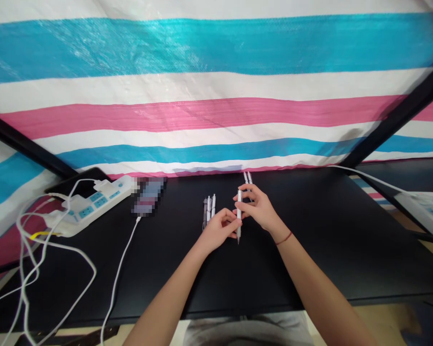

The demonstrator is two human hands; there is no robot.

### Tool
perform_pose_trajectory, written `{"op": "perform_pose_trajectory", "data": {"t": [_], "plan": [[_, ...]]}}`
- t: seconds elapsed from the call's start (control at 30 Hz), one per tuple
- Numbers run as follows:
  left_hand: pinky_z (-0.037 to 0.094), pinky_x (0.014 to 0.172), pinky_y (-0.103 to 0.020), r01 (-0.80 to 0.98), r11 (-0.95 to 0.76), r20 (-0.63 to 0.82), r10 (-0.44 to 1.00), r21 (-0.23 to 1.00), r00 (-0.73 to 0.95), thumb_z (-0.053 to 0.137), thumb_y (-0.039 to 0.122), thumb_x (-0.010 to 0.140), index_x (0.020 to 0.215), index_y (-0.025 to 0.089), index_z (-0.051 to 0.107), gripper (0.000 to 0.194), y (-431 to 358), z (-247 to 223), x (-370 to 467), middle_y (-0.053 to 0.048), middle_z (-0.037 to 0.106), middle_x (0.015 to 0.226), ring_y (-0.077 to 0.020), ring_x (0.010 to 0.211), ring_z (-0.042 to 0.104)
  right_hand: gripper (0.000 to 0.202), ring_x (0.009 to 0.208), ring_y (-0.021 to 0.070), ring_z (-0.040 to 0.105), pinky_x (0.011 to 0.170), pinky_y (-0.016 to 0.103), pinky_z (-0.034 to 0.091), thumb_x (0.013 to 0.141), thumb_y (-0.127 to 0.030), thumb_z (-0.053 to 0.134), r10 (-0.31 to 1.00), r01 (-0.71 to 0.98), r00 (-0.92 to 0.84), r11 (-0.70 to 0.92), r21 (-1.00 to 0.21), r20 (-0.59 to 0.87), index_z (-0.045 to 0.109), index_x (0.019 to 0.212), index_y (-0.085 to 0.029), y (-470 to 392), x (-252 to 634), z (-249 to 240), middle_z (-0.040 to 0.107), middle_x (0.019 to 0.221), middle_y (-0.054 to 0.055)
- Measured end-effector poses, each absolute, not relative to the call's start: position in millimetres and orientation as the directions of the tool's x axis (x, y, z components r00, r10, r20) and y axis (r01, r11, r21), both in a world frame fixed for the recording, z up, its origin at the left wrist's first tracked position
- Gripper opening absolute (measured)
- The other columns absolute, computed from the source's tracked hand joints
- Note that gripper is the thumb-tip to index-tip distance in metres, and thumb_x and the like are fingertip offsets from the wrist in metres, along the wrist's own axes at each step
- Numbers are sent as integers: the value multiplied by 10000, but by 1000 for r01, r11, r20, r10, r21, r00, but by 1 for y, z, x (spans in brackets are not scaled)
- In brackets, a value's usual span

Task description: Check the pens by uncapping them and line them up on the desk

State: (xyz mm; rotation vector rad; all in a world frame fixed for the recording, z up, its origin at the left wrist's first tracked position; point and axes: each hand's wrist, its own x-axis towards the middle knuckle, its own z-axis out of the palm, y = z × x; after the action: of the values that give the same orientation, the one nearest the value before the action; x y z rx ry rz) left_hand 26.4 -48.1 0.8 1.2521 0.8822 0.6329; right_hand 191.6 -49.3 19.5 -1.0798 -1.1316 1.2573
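A white pen (pixel 239 196) is held upright in the picture between both hands, its tip pointing toward me. My left hand (pixel 222 229) pinches its lower part with thumb and fingers. Higher up the barrel, my right hand (pixel 257 207) grips the same pen. Left of the hands lie several pens (pixel 209 206), white ones and a darker one, side by side and partly hidden by my left hand. Beyond my right hand are two white pens (pixel 248 178), whose lower parts are hidden behind its fingers.
A phone (pixel 149 197) with a white cable lies on the black table (pixel 332 240). A white power strip (pixel 97 202) with tangled cables is at the left. Another power strip (pixel 426 209) sits at the far right. Striped sheeting hangs behind, with black frame bars at both sides.
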Motion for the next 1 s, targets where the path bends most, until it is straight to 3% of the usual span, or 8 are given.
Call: {"op": "perform_pose_trajectory", "data": {"t": [0.4,0.53,0.63,0.73,0.83,0.93,1.0], "plan": [[551,606,-252,53,210,-206,823,976,529,690,429,753,806,161,510,327,-48,0,25,-14,634,812,-108,684,611,456,664,194,697,501,276,568,706,-309,726,999,-138,-17,49,-989,51,494,1092,-239,-49,191,18,632,968,31],[544,586,-237,26,194,-181,846,981,501,704,416,741,796,157,527,319,-46,0,25,-8,635,789,-103,651,614,589,716,175,691,575,299,582,739,-353,703,998,-155,-45,37,-987,44,419,1251,-295,-48,191,17,615,1099,56],[547,574,-240,-18,166,-144,900,986,412,724,400,725,957,165,577,362,-43,2,24,-8,646,790,-120,653,630,602,741,153,670,600,298,574,773,-400,669,998,-150,-40,40,-988,47,379,1294,-313,-47,192,15,593,1114,51],[574,678,-290,-90,105,-75,956,990,284,724,401,724,1118,171,594,475,-37,2,20,-43,677,903,-158,765,660,390,741,149,644,621,275,544,770,-395,680,989,13,-114,96,-995,94,553,1097,-225,-49,191,14,617,950,31],[556,782,-313,-92,37,-18,979,995,201,719,405,727,1022,164,664,384,-33,-2,15,-58,684,965,-182,848,662,256,738,149,630,651,267,521,753,-337,705,970,216,-183,196,-957,158,645,961,-201,-54,183,15,643,864,25],[540,781,-305,-68,-14,26,984,998,175,723,390,724,961,169,681,327,-31,-4,14,-47,662,960,-163,815,648,127,734,157,638,635,263,510,790,-296,657,959,337,-139,279,-899,245,687,870,-201,-55,176,16,672,842,33],[532,756,-290,-57,-55,64,980,997,188,712,382,737,1052,181,658,377,-31,-3,14,-35,639,929,-142,785,625,129,741,168,652,649,270,515,797,-295,639,961,358,-68,275,-892,268,694,856,-194,-52,179,14,690,836,43]]}}
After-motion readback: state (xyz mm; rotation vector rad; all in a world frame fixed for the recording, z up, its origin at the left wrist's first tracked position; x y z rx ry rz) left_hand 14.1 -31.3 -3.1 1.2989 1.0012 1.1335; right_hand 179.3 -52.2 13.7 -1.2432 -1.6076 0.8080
